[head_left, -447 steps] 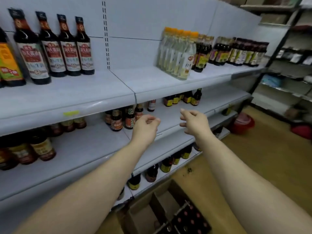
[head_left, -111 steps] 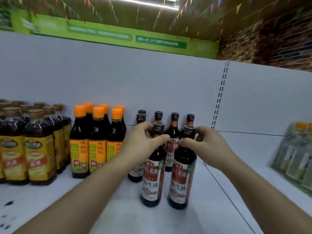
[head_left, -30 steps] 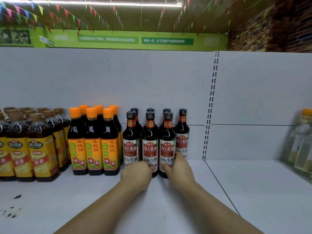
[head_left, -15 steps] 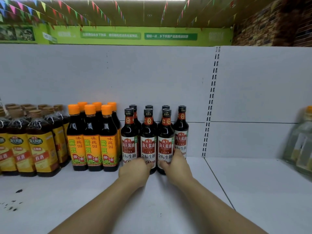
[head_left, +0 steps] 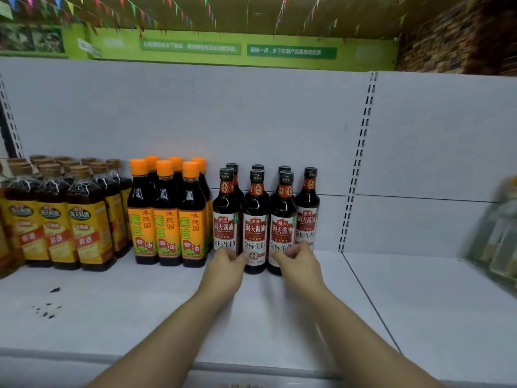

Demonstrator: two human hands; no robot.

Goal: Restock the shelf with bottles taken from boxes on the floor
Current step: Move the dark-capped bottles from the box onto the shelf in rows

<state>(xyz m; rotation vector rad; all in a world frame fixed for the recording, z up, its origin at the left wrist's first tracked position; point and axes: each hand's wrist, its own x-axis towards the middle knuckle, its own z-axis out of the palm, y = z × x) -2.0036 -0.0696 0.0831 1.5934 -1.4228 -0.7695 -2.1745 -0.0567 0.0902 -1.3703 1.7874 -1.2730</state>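
Head view: the left hand (head_left: 225, 266) and the right hand (head_left: 299, 264), side by side, lie at the foot of the dark glass soy-sauce bottles with red-and-white labels (head_left: 255, 219), which stand upright on the white metal shelf (head_left: 140, 317). Both hands' fingers are loosely curled, and I cannot tell whether they grip a bottle. Orange-capped dark bottles (head_left: 165, 214) stand left of the left hand.

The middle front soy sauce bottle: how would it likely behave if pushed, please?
Tall and narrow, the bottle looks tip-prone if pushed high; pushed low, it would probably slide on the smooth shelf. Dark to the neck, it seems full, so likely heavy.
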